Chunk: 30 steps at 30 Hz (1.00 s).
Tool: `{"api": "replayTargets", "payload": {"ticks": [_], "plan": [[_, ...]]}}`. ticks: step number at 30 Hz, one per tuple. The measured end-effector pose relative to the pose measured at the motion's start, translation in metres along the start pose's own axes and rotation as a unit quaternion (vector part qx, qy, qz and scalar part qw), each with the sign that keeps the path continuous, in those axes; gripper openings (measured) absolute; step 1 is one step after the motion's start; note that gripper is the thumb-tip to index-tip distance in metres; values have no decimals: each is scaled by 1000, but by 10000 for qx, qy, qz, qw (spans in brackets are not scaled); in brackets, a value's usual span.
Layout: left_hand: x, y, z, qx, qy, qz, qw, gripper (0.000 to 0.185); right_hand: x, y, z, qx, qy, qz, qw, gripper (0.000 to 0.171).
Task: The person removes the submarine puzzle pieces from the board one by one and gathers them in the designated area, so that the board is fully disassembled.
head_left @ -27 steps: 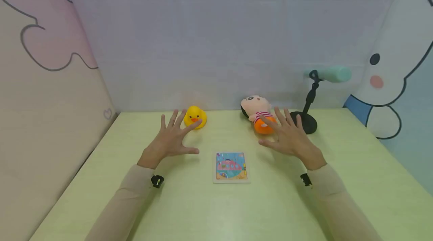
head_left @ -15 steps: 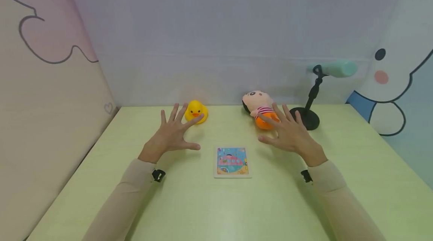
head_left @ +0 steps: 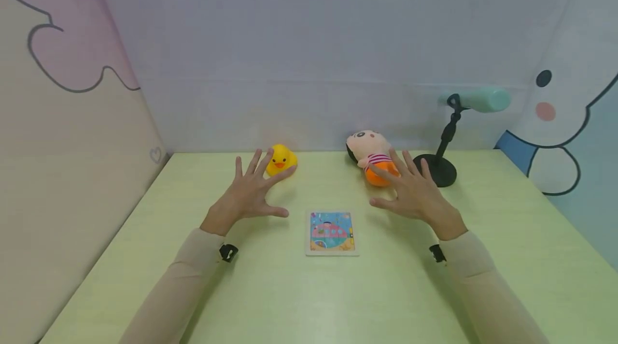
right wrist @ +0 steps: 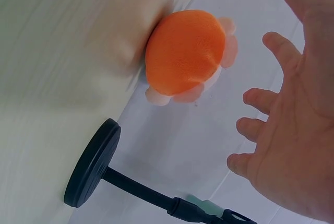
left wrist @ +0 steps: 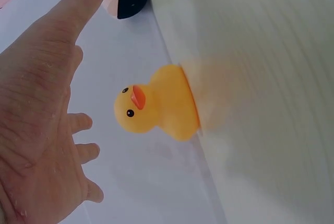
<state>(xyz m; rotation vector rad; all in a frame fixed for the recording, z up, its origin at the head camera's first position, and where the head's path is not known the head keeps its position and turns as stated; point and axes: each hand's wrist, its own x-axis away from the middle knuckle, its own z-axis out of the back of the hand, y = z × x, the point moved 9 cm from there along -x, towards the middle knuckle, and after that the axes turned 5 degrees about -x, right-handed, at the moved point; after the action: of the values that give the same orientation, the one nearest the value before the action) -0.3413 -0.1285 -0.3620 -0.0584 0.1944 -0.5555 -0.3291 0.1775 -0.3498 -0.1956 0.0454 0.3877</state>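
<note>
Hands hovered over pale green tabletop (head_left: 309,301), palms down. Stuffed doll with peach head, striped shirt and orange bottom (head_left: 370,159) lay on its side at back edge, long axis running from head at far left to orange end at near right; sat just beyond right hand (head_left: 416,196), fingers spread, gripping nothing, orange end partly behind fingertips. Yellow rubber duck (head_left: 281,159) stood upright just ahead of left hand (head_left: 248,194), fingers likewise splayed, index tip close beside it, contact unclear. Lay flat between both hands, nearer body: small square picture puzzle board (head_left: 331,232).
</note>
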Motion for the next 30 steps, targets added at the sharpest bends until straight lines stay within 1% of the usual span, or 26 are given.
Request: {"api": "replayTargets", "payload": {"ticks": [7,14,20,25,28,30], "plan": [[-1,5,-2,-46,-126,-14,9999,102,-1,-4,-1,-37,-73,9,10000,87],[0,9,-3,-40,-184,-95,9998,101,-3,-10,-1,49,-58,77,9999,87],[2,15,-4,83,-182,-299,9994,101,-4,-16,-4,64,-32,232,9997,87],[2,21,-2,117,-125,-479,9987,101,-4,-22,-2,76,152,394,9991,84],[2,24,-1,148,-161,-547,9983,102,-3,-26,-3,86,205,495,9985,81],[3,26,-1,158,-181,-596,9979,101,-3,-28,-4,155,265,649,9974,80]]}}
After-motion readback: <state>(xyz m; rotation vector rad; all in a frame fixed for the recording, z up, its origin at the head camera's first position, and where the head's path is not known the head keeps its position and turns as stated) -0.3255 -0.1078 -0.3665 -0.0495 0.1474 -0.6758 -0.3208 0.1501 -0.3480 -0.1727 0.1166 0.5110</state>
